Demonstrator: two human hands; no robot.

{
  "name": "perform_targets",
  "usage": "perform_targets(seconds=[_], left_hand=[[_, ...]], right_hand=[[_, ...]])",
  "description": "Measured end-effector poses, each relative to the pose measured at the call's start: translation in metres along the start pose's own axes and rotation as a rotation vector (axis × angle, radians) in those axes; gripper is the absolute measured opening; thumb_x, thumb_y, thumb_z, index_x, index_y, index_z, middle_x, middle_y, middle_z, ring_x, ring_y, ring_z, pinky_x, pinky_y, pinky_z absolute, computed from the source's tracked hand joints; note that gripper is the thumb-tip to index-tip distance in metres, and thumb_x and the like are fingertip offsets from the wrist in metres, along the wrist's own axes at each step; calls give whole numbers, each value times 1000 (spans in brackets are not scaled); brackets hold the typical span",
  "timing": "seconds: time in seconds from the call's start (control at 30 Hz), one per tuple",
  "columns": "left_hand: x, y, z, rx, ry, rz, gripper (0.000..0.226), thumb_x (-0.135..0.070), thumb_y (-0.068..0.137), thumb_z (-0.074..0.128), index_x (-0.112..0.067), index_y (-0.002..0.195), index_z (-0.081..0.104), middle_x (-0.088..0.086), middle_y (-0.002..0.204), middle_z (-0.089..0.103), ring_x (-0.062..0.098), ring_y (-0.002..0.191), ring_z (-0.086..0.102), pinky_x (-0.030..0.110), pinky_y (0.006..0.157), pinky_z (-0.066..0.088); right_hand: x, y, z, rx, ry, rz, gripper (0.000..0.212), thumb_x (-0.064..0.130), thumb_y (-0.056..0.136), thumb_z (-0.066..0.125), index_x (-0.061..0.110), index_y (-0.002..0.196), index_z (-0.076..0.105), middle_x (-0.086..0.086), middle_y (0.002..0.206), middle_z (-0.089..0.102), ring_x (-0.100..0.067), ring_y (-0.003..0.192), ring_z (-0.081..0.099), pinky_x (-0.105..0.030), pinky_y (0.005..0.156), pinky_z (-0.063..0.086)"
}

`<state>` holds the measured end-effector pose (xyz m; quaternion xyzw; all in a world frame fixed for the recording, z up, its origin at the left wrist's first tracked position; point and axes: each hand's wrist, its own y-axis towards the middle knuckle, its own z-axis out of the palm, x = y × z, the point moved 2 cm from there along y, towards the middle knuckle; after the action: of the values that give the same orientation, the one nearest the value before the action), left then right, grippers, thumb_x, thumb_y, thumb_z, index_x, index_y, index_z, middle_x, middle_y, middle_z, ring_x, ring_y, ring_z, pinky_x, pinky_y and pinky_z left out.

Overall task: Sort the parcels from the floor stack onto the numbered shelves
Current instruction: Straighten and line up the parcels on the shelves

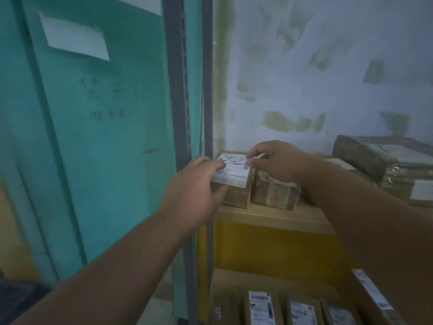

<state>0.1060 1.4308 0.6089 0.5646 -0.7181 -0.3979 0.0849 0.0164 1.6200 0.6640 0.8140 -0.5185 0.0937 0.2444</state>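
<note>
Evidently we have the small brown cardboard parcel with the white shipping label (234, 181) sitting on the pale wooden shelf (269, 215), at its left end just beside the grey slotted steel upright (180, 90) and touching a taped brown box (275, 191) on its right. We judge it light and stiff, with slick tape, so the firm side edges suit a hold best. Our left hand (194, 191) reaches forward, fingers curled over the near left corner, gripping it; our right hand (276, 160) pinches the label's far right edge.
</note>
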Motion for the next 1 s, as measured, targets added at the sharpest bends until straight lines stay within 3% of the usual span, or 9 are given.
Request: perform_targets(seconds=[0.13, 0.27, 0.4, 0.47, 0.53, 0.63, 0.73, 0.87, 1.0], left_hand=[[11, 1, -2, -49, -60, -14, 43, -27, 88, 72, -28, 129, 62, -14, 122, 60, -1, 82, 41, 5, 67, 32], [15, -2, 0, -44, -46, 14, 37, -26, 88, 72, -26, 125, 65, -14, 120, 62, -5, 71, 45, 2, 66, 32], [16, -4, 1, -52, -74, 8, 35, -24, 87, 73, -25, 122, 67, -14, 118, 63, -22, 73, 44, -2, 69, 32], [15, -4, 0, -50, -54, 7, 35, -26, 88, 72, -26, 122, 66, -14, 120, 63, -15, 70, 44, -1, 68, 32], [14, -4, -2, -44, -30, 8, 35, -27, 90, 71, -26, 124, 65, -15, 122, 62, -4, 70, 42, 1, 66, 32], [12, -2, -4, -34, 4, 22, 36, -29, 91, 69, -27, 127, 64, -14, 124, 61, -5, 85, 41, 4, 65, 29], [11, -2, -7, -27, 6, 33, 37, -30, 90, 69, -26, 126, 63, -12, 123, 62, 2, 97, 52, 13, 69, 33], [-1, 8, -15, -33, -32, 112, 33, -29, 90, 68, -26, 123, 65, -13, 118, 61, 7, 103, 57, 23, 76, 41], [-29, 32, -19, 39, -50, 268, 34, -29, 91, 67, -31, 125, 62, -20, 113, 57, -5, 96, 47, 19, 80, 39]], right_hand=[[0, 7, 10, -2, 70, -5, 8, 34, 94, 64, 30, 95, 70, 14, 92, 69, -7, 60, 63, -13, 48, 40], [-2, 9, 13, -9, 164, 2, 7, 31, 93, 66, 26, 95, 70, 7, 93, 74, -10, 50, 56, -15, 47, 41], [0, 10, 12, 18, 155, -6, 5, 29, 94, 66, 25, 95, 70, 16, 92, 69, -7, 64, 57, -4, 43, 36], [2, 11, 11, 31, 150, -11, 5, 28, 94, 65, 26, 96, 70, 15, 94, 69, -2, 65, 57, -4, 43, 36], [3, 10, 11, 30, 172, -8, 7, 27, 95, 65, 24, 97, 70, 10, 94, 71, 3, 48, 52, -7, 42, 37], [7, 3, 10, 20, 116, -1, 9, 31, 96, 62, 28, 101, 69, 12, 83, 67, 1, 47, 50, -8, 41, 36], [9, -6, 8, -11, 62, 2, 15, 38, 97, 59, 31, 107, 68, 13, 86, 66, -1, 57, 56, -13, 50, 40], [4, -30, -1, -122, 48, 31, 24, 44, 93, 63, 36, 116, 63, 14, 107, 64, -1, 93, 62, -26, 75, 53], [-8, -60, -17, -181, -72, 42, 29, 42, 91, 65, 30, 118, 64, 17, 102, 59, 3, 88, 54, -27, 82, 49]])
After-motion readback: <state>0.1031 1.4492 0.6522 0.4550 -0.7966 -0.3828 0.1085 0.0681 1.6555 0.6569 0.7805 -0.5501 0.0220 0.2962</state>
